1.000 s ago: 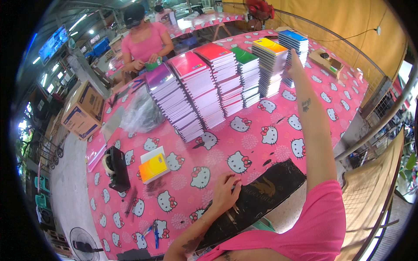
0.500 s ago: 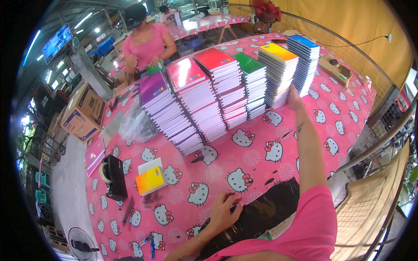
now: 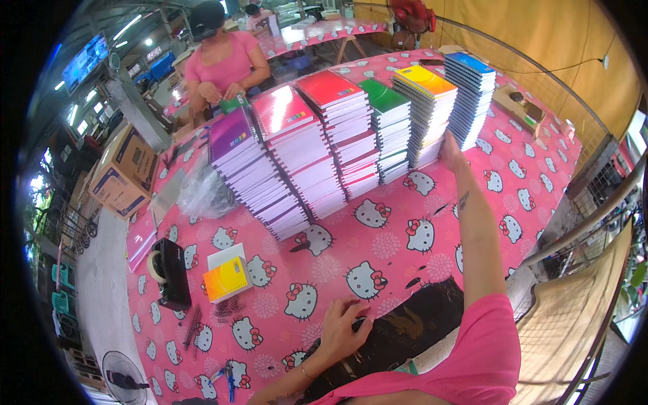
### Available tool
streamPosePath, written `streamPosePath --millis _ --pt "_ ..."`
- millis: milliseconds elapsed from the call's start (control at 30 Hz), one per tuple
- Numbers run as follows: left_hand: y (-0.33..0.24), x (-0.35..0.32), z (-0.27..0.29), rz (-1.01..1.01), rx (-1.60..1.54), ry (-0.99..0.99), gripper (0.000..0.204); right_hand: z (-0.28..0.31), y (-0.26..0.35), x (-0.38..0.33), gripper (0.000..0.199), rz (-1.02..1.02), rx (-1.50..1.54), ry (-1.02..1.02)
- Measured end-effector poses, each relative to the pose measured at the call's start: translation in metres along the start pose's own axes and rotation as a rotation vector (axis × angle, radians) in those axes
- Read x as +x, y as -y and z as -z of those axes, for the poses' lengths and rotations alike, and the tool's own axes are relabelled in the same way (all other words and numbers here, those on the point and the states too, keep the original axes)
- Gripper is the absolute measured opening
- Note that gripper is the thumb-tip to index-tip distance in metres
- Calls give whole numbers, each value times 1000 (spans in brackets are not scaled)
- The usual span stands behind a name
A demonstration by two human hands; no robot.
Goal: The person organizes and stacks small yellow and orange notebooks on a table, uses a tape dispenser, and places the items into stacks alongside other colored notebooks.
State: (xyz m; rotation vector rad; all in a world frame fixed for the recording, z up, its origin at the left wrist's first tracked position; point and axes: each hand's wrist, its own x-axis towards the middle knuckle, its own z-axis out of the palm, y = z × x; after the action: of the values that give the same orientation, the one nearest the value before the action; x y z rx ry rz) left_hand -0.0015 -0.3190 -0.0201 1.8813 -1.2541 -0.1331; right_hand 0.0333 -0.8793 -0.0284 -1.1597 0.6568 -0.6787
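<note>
My right hand (image 3: 453,154) reaches out and rests flat against the right side of a tall stack of yellow-covered spiral notebooks (image 3: 430,118); its fingers are partly hidden behind that stack. To the left stand stacks of green notebooks (image 3: 386,98), red notebooks (image 3: 331,89), more red notebooks (image 3: 282,111) and purple notebooks (image 3: 233,138). A blue-topped stack (image 3: 470,64) stands on the right, beyond my hand. My left hand (image 3: 345,329) lies at the near table edge, fingers loosely bent with thumb apart, holding nothing that I can see.
On the pink patterned tablecloth (image 3: 327,266) are a small yellow notepad (image 3: 227,278), a black tape dispenser (image 3: 174,273), loose spiral coils (image 3: 194,327), a blue-handled tool (image 3: 230,381) and a clear plastic bag (image 3: 206,189). Across the table stands another person (image 3: 226,61). A cardboard box (image 3: 128,172) is at left.
The yellow notebook stack has shifted slightly left toward the green stack, with my right hand against it. My left hand stays at the table edge. The whole view has shifted a little.
</note>
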Motion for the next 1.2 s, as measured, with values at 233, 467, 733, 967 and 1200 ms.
streamPosePath --millis 233,467,733,967,1200 --pt "2 -2 1 11 18 3 28 -9 -8 2 71 21 25 8" --pt "3 -3 1 -16 26 2 29 -27 -7 -7 69 35 67 30" --pt "8 -6 1 -24 3 -21 26 -68 35 -40 97 450 307 -290" --pt "1 -2 -1 -28 -19 14 26 -90 63 -25 80 560 194 -568" --pt "5 -9 3 -32 20 -27 26 -141 69 -47 91 439 -91 -789"
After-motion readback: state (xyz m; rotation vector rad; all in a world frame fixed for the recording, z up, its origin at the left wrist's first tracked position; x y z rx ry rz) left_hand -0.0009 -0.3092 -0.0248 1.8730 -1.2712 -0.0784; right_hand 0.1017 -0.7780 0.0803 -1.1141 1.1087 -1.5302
